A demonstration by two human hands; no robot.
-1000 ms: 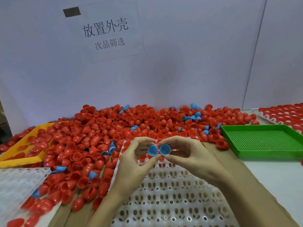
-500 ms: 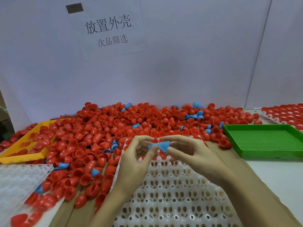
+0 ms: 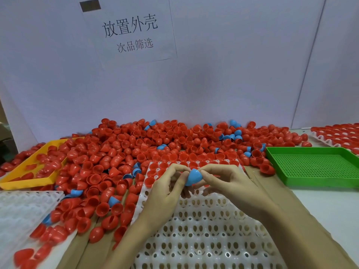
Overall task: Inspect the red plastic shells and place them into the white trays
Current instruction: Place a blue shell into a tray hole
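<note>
A big heap of red plastic shells (image 3: 155, 148) with a few blue ones mixed in covers the back of the table. In front of me lies a white tray (image 3: 204, 230) with rows of sockets; its far rows hold red shells (image 3: 155, 171). Above the tray's far part, my left hand (image 3: 167, 193) and my right hand (image 3: 229, 183) meet and pinch a blue shell (image 3: 194, 176) between their fingertips, its rounded side facing me. Whether a second blue shell sits behind it is hidden.
A green perforated tray (image 3: 314, 166) stands at the right. A yellow tray (image 3: 31, 167) with red shells lies at the left, a second white tray (image 3: 21, 208) at the near left. Another tray filled with red shells (image 3: 336, 134) is at the far right. A paper sign hangs on the wall.
One second ago each hand held a blue shell with its open side toward me. The hands have since brought them together and turned them; now one rounded blue shell shows between the fingertips.
</note>
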